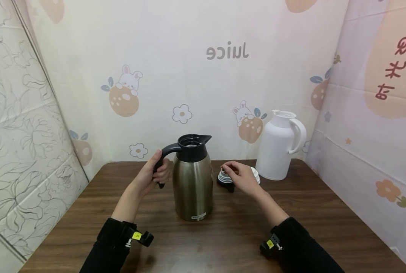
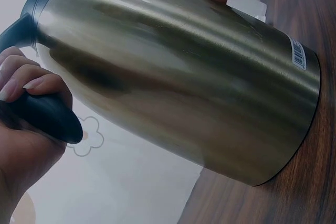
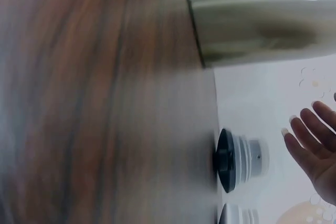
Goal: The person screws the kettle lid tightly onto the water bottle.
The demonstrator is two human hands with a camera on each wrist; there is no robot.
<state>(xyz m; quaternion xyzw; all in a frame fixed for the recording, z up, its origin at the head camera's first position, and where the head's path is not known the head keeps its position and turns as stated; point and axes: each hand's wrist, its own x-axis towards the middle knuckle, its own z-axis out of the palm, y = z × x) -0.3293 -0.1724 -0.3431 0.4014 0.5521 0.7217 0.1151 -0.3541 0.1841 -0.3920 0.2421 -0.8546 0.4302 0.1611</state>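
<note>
A steel-bodied thermos jug (image 1: 193, 189) with a black collar and spout stands upright on the table, its mouth without a lid. My left hand (image 1: 159, 170) grips its black handle (image 2: 50, 116), fingers wrapped round. On the table to the jug's right lies a black-and-white stopper lid (image 3: 239, 161), black side down. Above that lid my right hand (image 1: 242, 177) hovers with its fingers extended, a gap showing between fingertips and lid in the right wrist view. Partly behind this hand sits a second, white lid (image 1: 256, 175).
A white thermos jug (image 1: 278, 148) with a side handle stands at the back right of the brown wooden table (image 1: 203, 246). Patterned curtains (image 1: 189, 76) rise behind the table and along both sides.
</note>
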